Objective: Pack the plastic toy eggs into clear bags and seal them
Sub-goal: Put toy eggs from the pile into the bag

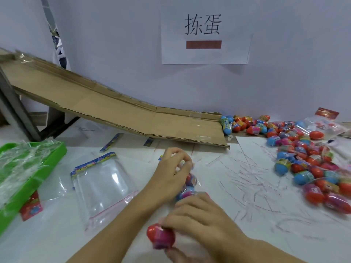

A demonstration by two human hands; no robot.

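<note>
Left of both hands, a stack of empty clear bags (102, 185) lies flat. The left hand (171, 173) pinches the top of a filled bag (187, 186); the right hand (201, 223), nearer the camera, grips a red egg (158, 236). Above them, a wall sign (206, 29) reads "拣蛋". Right of the hands lie loose eggs (311, 162).

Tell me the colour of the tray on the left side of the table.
The tray is bright green, seen in the head view.
</note>
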